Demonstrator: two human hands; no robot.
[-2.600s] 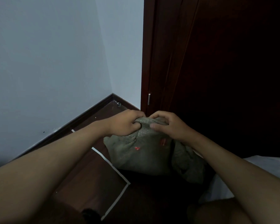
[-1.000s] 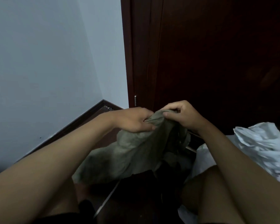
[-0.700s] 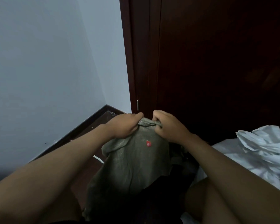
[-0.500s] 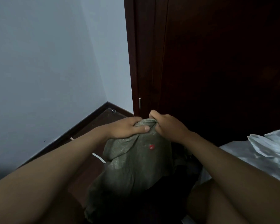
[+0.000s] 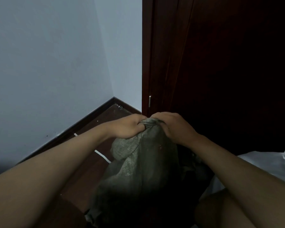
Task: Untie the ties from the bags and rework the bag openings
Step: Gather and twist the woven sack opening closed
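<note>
Left hand (image 5: 130, 127) and right hand (image 5: 173, 127) — both curled tight around the bunched mouth of the grey-green woven bag (image 5: 143, 162), which stands on the floor near the corner where wall meets dark door (image 5: 220, 63). Best practice: keep the gather compact and work the folds apart evenly — no tie is visible. No legible writing.

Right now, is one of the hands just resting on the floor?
No, the left hand and the right hand both grip the bunched top of the grey-green bag.
</note>
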